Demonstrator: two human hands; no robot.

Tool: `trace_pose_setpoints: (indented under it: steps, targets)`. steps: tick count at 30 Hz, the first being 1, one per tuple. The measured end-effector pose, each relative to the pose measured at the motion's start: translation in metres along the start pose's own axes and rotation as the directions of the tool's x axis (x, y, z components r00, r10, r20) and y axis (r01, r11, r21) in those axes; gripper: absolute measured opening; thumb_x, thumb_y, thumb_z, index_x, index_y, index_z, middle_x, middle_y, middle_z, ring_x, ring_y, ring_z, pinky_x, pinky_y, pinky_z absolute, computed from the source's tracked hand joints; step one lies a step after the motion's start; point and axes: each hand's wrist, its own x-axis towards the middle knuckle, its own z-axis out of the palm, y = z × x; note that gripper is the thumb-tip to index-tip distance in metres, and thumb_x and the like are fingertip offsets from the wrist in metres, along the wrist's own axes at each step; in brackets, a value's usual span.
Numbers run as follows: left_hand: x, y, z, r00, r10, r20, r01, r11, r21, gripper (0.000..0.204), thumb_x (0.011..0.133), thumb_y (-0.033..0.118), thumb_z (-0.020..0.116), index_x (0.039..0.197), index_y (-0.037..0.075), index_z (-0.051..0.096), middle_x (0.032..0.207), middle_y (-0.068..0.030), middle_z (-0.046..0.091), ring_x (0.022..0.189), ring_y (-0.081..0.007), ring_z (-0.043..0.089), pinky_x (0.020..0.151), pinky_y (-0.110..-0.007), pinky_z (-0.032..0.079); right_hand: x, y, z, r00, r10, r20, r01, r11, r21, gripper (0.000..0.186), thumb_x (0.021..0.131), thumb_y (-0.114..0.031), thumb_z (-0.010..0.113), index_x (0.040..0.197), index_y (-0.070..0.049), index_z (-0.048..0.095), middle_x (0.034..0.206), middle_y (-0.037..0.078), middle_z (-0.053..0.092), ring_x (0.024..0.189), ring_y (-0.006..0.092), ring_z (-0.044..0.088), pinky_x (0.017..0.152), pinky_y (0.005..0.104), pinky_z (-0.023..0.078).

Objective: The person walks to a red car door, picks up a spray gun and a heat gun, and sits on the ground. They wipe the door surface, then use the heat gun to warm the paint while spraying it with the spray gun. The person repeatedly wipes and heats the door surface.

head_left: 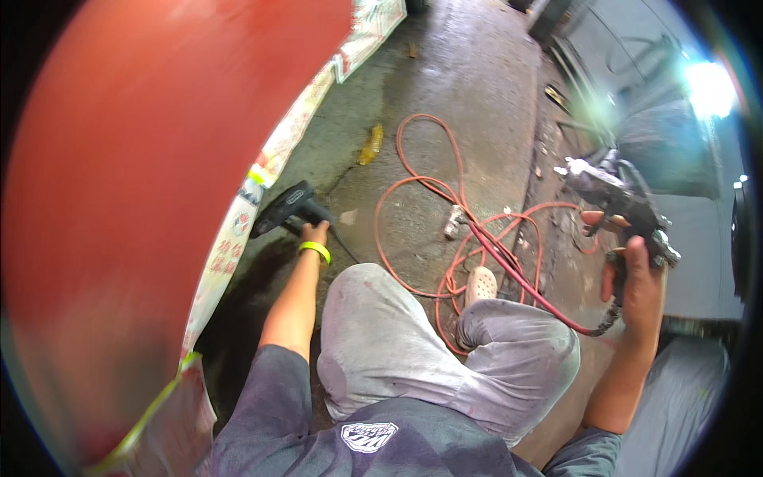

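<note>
My left hand is closed around the handle of a black heat gun. The gun's nose lies close to the lower edge of a large red panel, which curves along my left side. Out to the right, my right hand grips a spray gun with a silver front and dark body, lifted clear of the floor. A red hose runs up to the fitting below that hand. Part of the spray gun's handle is hidden by my fingers.
Printed masking paper lines the panel's edge. Loops of orange-red hose with a metal coupling lie on the wet concrete floor, around my shoe. A yellow scrap lies ahead. A bright lamp shines at the right.
</note>
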Motion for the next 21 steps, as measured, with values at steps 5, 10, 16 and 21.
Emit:
trace_pose_setpoints:
  steps: [5,10,16,21]
  targets:
    - [0.057,0.014,0.044,0.955,-0.248,-0.165,0.227,0.964,-0.136,0.08,0.074,0.03,0.089,0.132,-0.011,0.052,0.132,-0.0266,0.063,0.114,-0.0361,0.067,0.099,-0.043,0.052,-0.06,-0.012,-0.096,0.962,0.111,-0.25,-0.178,0.948,-0.263,0.063,0.099,-0.054,0.06,0.128,0.002,0.06,0.108,0.015,0.074,0.041,0.0067,0.045,0.037,0.0209,0.033]
    - [0.105,0.0,0.067,0.883,-0.423,-0.202,0.363,0.89,-0.277,0.095,0.067,0.029,0.095,0.136,-0.009,0.042,0.126,-0.0284,0.063,0.102,-0.0372,0.071,0.085,-0.046,0.061,-0.153,-0.014,-0.229,0.872,0.3,-0.387,-0.474,0.711,-0.519,0.066,0.099,-0.057,0.057,0.127,0.002,0.061,0.099,0.009,0.073,0.04,0.0056,0.042,0.036,0.022,0.033]
    - [0.128,-0.007,0.049,0.83,-0.43,-0.354,0.355,0.898,-0.26,0.087,0.067,0.022,0.093,0.131,-0.007,0.042,0.125,-0.0287,0.062,0.106,-0.0402,0.069,0.089,-0.047,0.061,-0.114,0.006,-0.192,0.878,0.341,-0.336,-0.477,0.685,-0.55,0.057,0.099,-0.052,0.059,0.12,0.0,0.067,0.101,0.009,0.075,0.043,0.0048,0.045,0.04,0.0216,0.036]
    - [0.075,0.015,0.073,0.859,-0.317,-0.403,0.3,0.948,-0.108,0.071,0.072,0.016,0.077,0.13,-0.008,0.044,0.125,-0.0298,0.06,0.11,-0.0415,0.068,0.092,-0.049,0.059,-0.123,0.067,-0.134,0.84,0.392,-0.375,-0.5,0.829,-0.252,0.047,0.098,-0.044,0.066,0.117,-0.001,0.067,0.105,0.01,0.076,0.046,0.0054,0.048,0.042,0.021,0.038]
